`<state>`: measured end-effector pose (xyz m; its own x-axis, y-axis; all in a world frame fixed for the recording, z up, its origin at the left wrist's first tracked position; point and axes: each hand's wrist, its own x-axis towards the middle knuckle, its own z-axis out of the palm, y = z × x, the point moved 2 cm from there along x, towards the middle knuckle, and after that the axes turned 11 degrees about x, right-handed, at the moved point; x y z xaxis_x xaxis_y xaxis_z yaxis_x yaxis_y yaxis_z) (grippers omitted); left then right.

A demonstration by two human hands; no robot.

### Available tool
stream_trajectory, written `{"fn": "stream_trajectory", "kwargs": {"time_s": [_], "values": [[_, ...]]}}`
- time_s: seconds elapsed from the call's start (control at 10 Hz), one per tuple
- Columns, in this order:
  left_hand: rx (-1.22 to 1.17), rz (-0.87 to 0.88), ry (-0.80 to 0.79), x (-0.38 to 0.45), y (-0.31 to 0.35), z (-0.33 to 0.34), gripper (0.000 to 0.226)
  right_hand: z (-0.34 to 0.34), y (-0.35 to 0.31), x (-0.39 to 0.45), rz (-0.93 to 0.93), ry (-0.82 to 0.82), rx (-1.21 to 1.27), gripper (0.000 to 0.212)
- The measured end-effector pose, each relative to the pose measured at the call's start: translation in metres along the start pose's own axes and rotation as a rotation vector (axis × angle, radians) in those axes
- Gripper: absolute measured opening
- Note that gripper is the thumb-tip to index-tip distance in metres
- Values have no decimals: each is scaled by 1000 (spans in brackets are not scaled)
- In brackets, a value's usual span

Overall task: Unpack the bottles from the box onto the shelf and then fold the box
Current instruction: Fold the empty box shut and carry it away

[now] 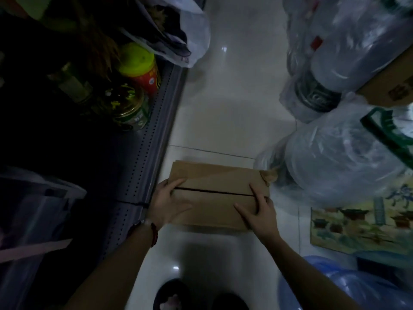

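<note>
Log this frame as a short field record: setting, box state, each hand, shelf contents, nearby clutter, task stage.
setting: tiled floor in an aisle beside a grey metal shelf
box: cardboard box on the floor, top flaps closed, seam across the middle
left hand: left hand flat on the box's left end, fingers spread
right hand: right hand flat on the box's right part, fingers spread
shelf contents: yellow-lidded jar, green-labelled jar; the rest too dark
clutter: clear plastic bags to the right
task stage: box still shut, unpacking not begun
</note>
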<state>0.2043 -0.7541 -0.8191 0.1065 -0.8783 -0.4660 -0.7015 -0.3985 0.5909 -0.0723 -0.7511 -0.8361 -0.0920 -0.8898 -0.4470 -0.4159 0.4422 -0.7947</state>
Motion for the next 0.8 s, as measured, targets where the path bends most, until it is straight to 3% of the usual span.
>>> {"fn": "stream_trajectory", "kwargs": {"time_s": [0.4, 0.6, 0.8], "values": [[-1, 25, 162, 6, -26, 31, 75, 21, 31, 10, -96, 76, 2, 82], [47, 26, 118, 5, -29, 37, 75, 21, 35, 10, -148, 128, -110, 79], [157, 12, 131, -17, 22, 3, 53, -1, -10, -15, -98, 150, -172, 63]]}}
